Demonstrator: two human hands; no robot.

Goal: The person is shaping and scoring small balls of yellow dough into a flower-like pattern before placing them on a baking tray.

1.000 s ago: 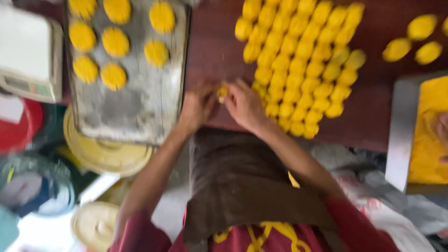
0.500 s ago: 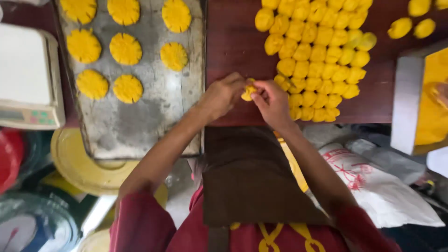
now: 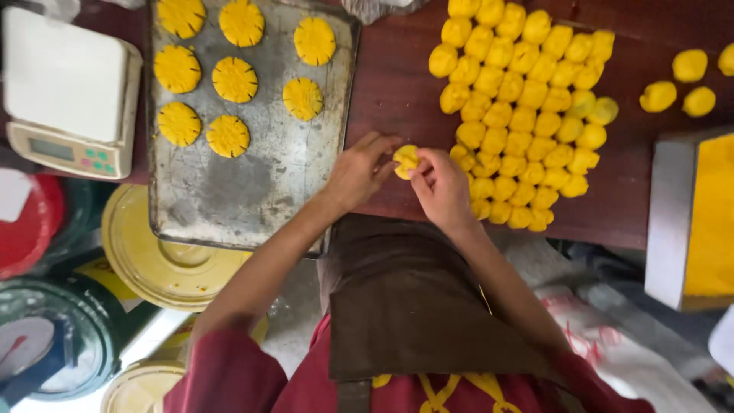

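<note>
The person wears a dark red top with short sleeves (image 3: 229, 375) that end above the elbows, leaving both forearms bare. A brown apron (image 3: 405, 298) hangs down the front, plain and matte. Just below the apron's lower edge, yellow line markings (image 3: 447, 386) (loops, perhaps embroidery) cross the red cloth.

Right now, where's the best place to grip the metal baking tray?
Judging by its pose, grip the baking tray by its raised near rim, from the person's side: that edge overhangs the wooden table and is bare, with the dough discs at the far end.
</note>
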